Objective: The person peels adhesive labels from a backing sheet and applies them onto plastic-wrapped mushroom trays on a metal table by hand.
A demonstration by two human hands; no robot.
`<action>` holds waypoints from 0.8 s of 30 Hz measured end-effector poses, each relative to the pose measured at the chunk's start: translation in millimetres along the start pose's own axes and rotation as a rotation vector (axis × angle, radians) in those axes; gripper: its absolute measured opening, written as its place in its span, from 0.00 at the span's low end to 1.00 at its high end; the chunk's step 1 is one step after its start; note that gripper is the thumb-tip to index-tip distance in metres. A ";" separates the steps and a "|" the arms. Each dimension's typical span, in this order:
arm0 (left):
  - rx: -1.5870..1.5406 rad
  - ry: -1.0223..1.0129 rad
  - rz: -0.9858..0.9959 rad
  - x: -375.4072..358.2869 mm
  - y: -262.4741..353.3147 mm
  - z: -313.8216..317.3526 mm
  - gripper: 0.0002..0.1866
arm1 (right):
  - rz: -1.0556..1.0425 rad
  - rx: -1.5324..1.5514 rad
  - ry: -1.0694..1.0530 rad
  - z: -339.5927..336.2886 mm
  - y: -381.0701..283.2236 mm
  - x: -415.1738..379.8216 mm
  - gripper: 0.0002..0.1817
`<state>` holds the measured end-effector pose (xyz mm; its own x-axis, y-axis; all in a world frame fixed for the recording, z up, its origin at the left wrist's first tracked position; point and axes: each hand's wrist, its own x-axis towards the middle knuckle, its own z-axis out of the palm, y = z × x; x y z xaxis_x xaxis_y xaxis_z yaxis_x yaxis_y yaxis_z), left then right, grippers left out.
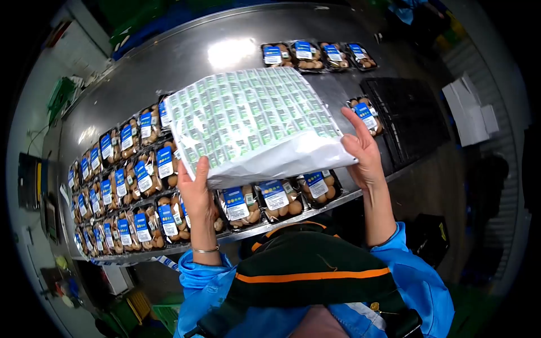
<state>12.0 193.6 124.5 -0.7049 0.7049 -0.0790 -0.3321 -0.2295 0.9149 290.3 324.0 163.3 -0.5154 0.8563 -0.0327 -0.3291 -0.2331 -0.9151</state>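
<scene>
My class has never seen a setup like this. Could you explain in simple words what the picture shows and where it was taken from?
There is no robot here. One camera, worn on a person's head, looks forward and down at their bare hands. The left hand and right hand hold a white sheet by its sides, above a metal table. Its upper face is covered with rows of small green-and-white printed patches.

On the table are rows of wrapped black packs of what look like brown mushrooms, with blue-and-white labels. A black crate or tray is at the right. The curved look suggests a wide-angle lens.
</scene>
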 end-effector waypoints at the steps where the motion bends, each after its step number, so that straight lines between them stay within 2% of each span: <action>1: 0.004 -0.009 0.014 -0.1 -0.3 4.4 0.18 | -0.065 -0.091 0.030 0.4 -10.2 -1.2 0.34; 2: 0.007 -0.018 0.029 0.2 -1.0 7.4 0.18 | -0.069 -0.189 0.026 -5.0 -18.7 -4.8 0.34; 4: 0.017 -0.044 0.065 -2.9 -1.1 15.8 0.19 | -0.039 -0.114 0.048 0.7 -31.0 -9.6 0.32; 7: 0.067 -0.107 0.090 -4.2 -6.7 21.7 0.21 | 0.000 -0.152 0.086 -0.8 -36.8 -12.0 0.23; 10: 0.033 -0.121 0.096 -3.3 -8.5 26.5 0.22 | -0.027 -0.313 0.039 -7.2 -43.1 -18.3 0.21; 11: 0.007 -0.116 0.096 -3.3 -8.2 28.3 0.22 | -0.081 -0.332 0.023 -8.3 -44.8 -20.7 0.21; 14: -0.019 -0.116 0.105 -5.2 -4.2 32.0 0.24 | -0.047 -0.346 0.008 -2.1 -61.4 -26.5 0.22; 15: -0.010 -0.109 0.119 -5.6 -0.3 33.7 0.24 | -0.106 -0.285 -0.076 -0.9 -64.1 -26.4 0.23; 18: -0.042 -0.110 0.119 -4.4 5.6 30.8 0.25 | -0.090 -0.369 -0.109 2.5 -70.2 -23.0 0.23; 19: -0.075 -0.113 0.105 -4.1 8.3 30.5 0.25 | -0.091 -0.447 -0.056 7.1 -72.6 -21.3 0.18; 22: -0.112 -0.094 0.056 -4.6 11.3 26.9 0.27 | -0.108 -0.617 0.025 7.1 -74.3 -25.8 0.13; 23: -0.116 -0.086 0.045 -6.6 14.3 27.1 0.28 | -0.132 -0.597 0.090 11.0 -71.0 -27.9 0.08; 24: -0.123 -0.080 0.039 -6.5 16.4 27.5 0.28 | -0.137 -0.582 0.116 12.2 -65.8 -30.1 0.07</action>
<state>28.4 203.6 151.0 -0.6681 0.7440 -0.0079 -0.3832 -0.3349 0.8608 317.8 307.9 229.4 -0.3988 0.9129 0.0870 0.1171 0.1448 -0.9825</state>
